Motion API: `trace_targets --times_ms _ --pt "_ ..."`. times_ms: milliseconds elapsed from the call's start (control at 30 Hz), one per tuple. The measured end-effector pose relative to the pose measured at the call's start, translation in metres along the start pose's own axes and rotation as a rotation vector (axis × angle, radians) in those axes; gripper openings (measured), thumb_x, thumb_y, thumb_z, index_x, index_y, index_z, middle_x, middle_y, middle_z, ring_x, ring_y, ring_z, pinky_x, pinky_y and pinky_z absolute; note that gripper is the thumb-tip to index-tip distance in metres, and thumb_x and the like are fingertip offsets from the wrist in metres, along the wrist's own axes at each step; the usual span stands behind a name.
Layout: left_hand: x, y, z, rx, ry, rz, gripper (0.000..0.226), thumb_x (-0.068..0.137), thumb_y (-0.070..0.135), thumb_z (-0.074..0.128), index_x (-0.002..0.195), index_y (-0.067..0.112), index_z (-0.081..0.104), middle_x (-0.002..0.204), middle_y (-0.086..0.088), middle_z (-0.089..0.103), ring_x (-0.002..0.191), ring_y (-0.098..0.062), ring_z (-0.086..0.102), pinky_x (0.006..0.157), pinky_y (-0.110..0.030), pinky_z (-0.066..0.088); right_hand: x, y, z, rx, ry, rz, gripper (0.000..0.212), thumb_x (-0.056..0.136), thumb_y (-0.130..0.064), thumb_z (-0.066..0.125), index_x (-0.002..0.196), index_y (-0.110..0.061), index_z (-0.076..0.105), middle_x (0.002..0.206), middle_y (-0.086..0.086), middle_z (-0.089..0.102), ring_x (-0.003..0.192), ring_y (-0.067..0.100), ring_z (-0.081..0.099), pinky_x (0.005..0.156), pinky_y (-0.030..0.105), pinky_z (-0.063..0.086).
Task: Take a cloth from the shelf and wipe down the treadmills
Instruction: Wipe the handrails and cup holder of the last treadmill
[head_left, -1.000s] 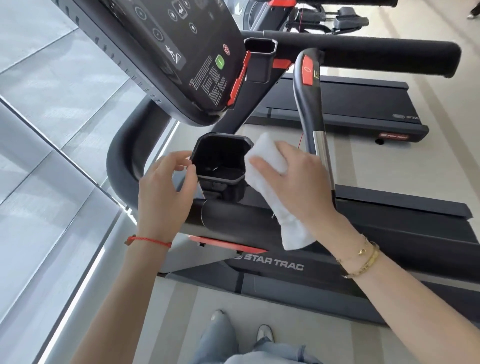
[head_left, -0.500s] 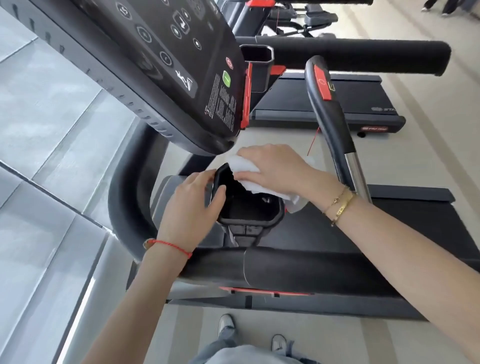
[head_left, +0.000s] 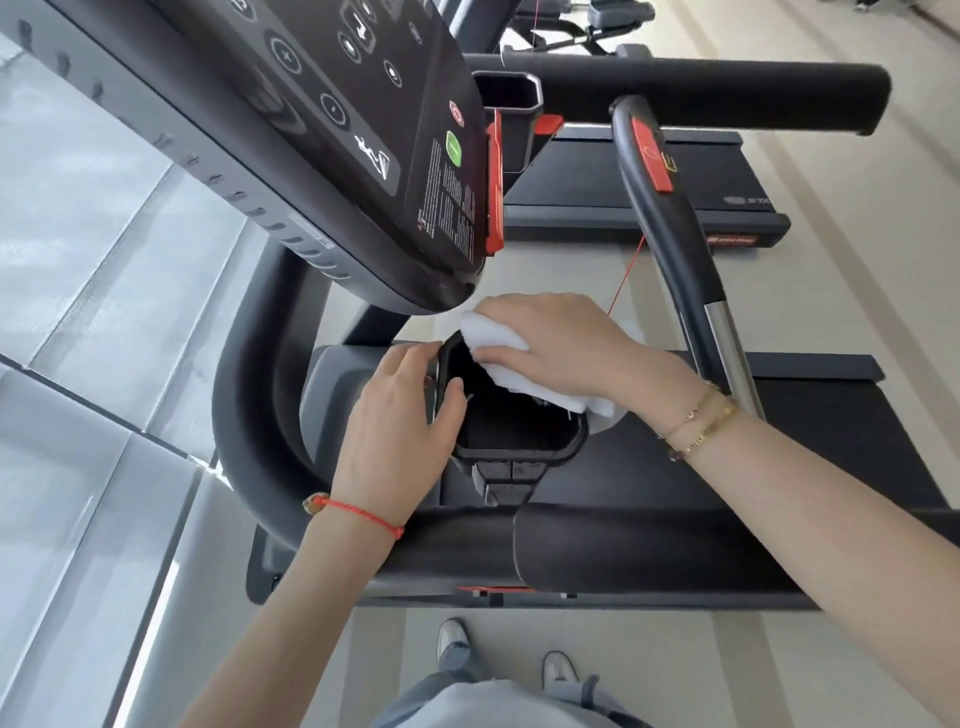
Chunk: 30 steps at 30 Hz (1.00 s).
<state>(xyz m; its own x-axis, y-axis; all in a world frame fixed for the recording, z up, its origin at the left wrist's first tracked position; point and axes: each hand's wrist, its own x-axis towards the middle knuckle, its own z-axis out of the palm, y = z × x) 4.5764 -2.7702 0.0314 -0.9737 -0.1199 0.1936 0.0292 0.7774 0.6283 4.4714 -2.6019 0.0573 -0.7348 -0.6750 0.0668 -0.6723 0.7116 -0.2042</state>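
- Under the right hand (head_left: 563, 348), a white cloth (head_left: 506, 358) is pressed by curled fingers onto the cup holder's (head_left: 519, 447) far rim.
- Just left, the left hand (head_left: 397, 415) grips the holder's side wall.
- Above both hangs the console (head_left: 332, 130).
- Below the holder runs the handrail (head_left: 571, 545).

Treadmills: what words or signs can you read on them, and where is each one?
"ST", cut off by the frame edge: beside a round logo on the far treadmill's deck.
Red label on that treadmill's end: too blurred to read.
Small print block on the console: too small to read.
Console buttons: white picture symbols only, no words.
Green button and red button: marks unreadable.
Red tab on the handle: circle mark, unreadable.
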Motion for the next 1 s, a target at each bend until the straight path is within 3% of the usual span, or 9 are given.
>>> trace_targets --times_ms 100,200,367,433,500,567,767,867,1000 --pt "0.000 0.000 -0.001 -0.014 0.009 0.013 0.043 0.094 0.026 0.058 0.136 0.015 0.053 0.123 0.001 0.058 0.092 -0.006 0.053 0.080 -0.013 0.035 0.002 -0.004 0.000 0.008 -0.019 0.023 0.033 0.094 -0.055 0.042 0.112 -0.029 0.053 0.104 -0.011 0.063 0.091 0.021 0.058 0.071 0.035 0.041" --pt "0.000 0.001 -0.001 -0.022 0.011 0.024 0.045 0.093 0.025 0.058 0.137 0.016 0.053 0.124 0.001 0.060 0.088 -0.004 0.053 0.081 -0.011 0.035 -0.023 0.002 0.004 0.163 0.020 0.098 0.043 0.096 -0.049 0.046 0.133 -0.026 0.047 0.125 -0.007 0.055 0.108 0.020 0.053 0.083 0.035 0.040" --pt "0.000 0.000 0.001 -0.014 0.014 0.022 0.045 0.094 0.027 0.058 0.137 0.017 0.052 0.124 0.001 0.061 0.092 -0.003 0.050 0.081 -0.010 0.032 -0.051 -0.001 0.016 0.304 0.061 0.200 0.057 0.097 -0.041 0.047 0.147 -0.018 0.031 0.145 -0.004 0.035 0.128 0.017 0.037 0.096 0.022 0.027" --pt "0.000 0.000 0.001 -0.017 0.016 0.026 0.045 0.094 0.026 0.058 0.137 0.016 0.052 0.125 0.000 0.061 0.093 -0.002 0.049 0.082 -0.009 0.031 -0.043 0.000 0.012 0.299 0.045 0.232 0.047 0.098 -0.040 0.047 0.138 -0.015 0.042 0.135 0.000 0.045 0.117 0.019 0.046 0.088 0.024 0.031" --pt "0.000 0.000 0.000 -0.016 0.015 0.024 0.045 0.094 0.025 0.058 0.137 0.016 0.052 0.127 0.000 0.061 0.099 -0.006 0.052 0.083 -0.010 0.031 -0.031 0.000 0.005 0.308 0.046 0.277 0.033 0.098 -0.040 0.048 0.112 -0.011 0.053 0.104 0.002 0.056 0.094 0.022 0.052 0.075 0.032 0.036" --pt "0.000 0.001 -0.001 -0.018 0.007 0.018 0.045 0.095 0.026 0.058 0.138 0.017 0.051 0.128 0.000 0.060 0.104 -0.010 0.055 0.086 -0.014 0.034 -0.028 0.000 0.004 0.384 0.073 0.342 0.033 0.097 -0.042 0.049 0.096 -0.009 0.052 0.080 -0.003 0.051 0.077 0.019 0.049 0.063 0.031 0.034" --pt "0.001 0.001 -0.002 -0.026 -0.008 0.016 0.045 0.094 0.024 0.058 0.138 0.014 0.051 0.127 -0.003 0.059 0.109 -0.019 0.059 0.086 -0.016 0.034 -0.069 -0.012 0.022 0.607 0.095 0.596 0.055 0.093 -0.052 0.050 0.135 -0.020 0.034 0.090 -0.013 0.049 0.079 -0.004 0.046 0.059 0.018 0.034" --pt "0.001 0.002 -0.002 -0.031 -0.013 0.021 0.046 0.095 0.023 0.057 0.139 0.013 0.050 0.126 -0.004 0.059 0.109 -0.021 0.058 0.089 -0.023 0.038 -0.071 -0.016 0.024 0.572 0.076 0.626 0.057 0.093 -0.051 0.049 0.135 -0.017 0.032 0.096 -0.003 0.052 0.077 -0.002 0.046 0.058 0.019 0.033" --pt "-0.001 0.004 -0.002 -0.031 -0.008 0.026 0.047 0.096 0.023 0.055 0.141 0.012 0.048 0.130 -0.005 0.058 0.113 -0.022 0.056 0.089 -0.023 0.038 -0.047 -0.013 0.010 0.440 0.090 0.627 0.048 0.096 -0.050 0.046 0.123 -0.011 0.044 0.084 -0.002 0.052 0.071 0.007 0.047 0.055 0.024 0.033"
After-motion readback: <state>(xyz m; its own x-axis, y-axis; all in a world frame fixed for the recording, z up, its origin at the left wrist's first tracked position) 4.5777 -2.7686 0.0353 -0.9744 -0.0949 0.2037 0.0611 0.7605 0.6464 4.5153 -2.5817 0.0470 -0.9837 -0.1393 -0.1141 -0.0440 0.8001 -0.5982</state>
